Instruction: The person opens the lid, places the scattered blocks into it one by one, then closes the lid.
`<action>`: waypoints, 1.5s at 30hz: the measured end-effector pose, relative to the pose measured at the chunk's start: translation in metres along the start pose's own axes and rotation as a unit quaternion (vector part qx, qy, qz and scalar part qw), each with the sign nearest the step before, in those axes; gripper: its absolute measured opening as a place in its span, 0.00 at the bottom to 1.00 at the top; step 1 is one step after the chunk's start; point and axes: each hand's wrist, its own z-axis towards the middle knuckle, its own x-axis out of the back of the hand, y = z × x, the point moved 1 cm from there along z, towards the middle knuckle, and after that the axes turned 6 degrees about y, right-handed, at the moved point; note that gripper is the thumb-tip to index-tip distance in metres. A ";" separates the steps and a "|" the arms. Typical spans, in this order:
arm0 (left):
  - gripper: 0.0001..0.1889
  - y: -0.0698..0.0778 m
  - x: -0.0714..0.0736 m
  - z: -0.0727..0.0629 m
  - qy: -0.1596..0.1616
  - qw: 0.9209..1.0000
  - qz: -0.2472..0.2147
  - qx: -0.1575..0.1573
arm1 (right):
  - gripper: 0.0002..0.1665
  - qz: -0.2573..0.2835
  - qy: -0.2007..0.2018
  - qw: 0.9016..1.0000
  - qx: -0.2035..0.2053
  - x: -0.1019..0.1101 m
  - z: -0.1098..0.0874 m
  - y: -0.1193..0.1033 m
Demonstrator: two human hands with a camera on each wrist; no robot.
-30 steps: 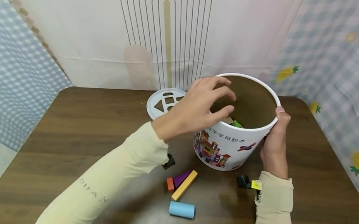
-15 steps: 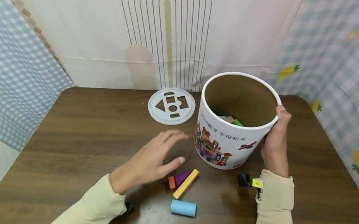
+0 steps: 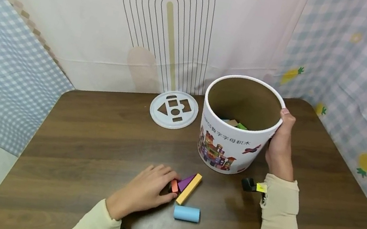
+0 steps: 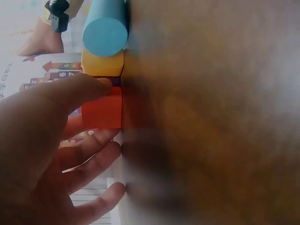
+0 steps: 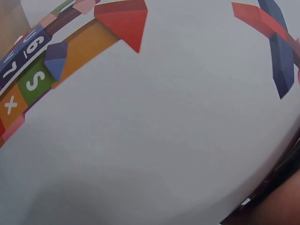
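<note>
In the head view my left hand [image 3: 144,190] is low over the table, its thumb and index finger on either side of a small orange-red block [image 3: 174,186]. The left wrist view shows the block's square end [image 4: 101,108] between thumb and fingers. Against it lies a purple triangular block [image 3: 185,182], and beside that a long yellow block [image 3: 189,189]. A light blue cylinder [image 3: 186,214] rests on its side nearer me. My right hand [image 3: 281,146] grips the right rim of a white printed bucket [image 3: 225,147], thumb over the edge. Several blocks [image 3: 237,124] show inside.
A round white lid [image 3: 162,118] with shaped cutouts lies flat left of the bucket, by the back wall cloth [image 3: 98,37]. Checked cloth [image 3: 359,98] hangs along the right side. The brown wooden table [image 3: 92,144] stretches out to the left.
My left hand has come out from over the bucket's opening, down and left to the table, and closed around the orange-red block. The right hand stays on the bucket rim.
</note>
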 end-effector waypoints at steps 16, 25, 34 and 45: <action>0.16 0.011 0.049 0.031 0.120 0.986 -0.114 -0.029 | 0.29 0.010 -0.009 1.000 -0.002 -0.002 0.000 0.000; 0.23 0.024 0.105 0.082 0.229 0.954 -0.135 -0.136 | 0.30 0.001 -0.008 1.000 0.000 -0.002 0.000 0.001; 0.20 0.053 0.144 0.152 0.148 0.973 -0.088 -0.152 | 0.30 -0.006 0.000 1.000 0.001 -0.001 0.000 0.000; 0.12 0.068 0.143 0.238 -0.119 0.990 -0.035 -0.059 | 0.29 0.005 -0.005 1.000 -0.004 -0.001 0.000 0.000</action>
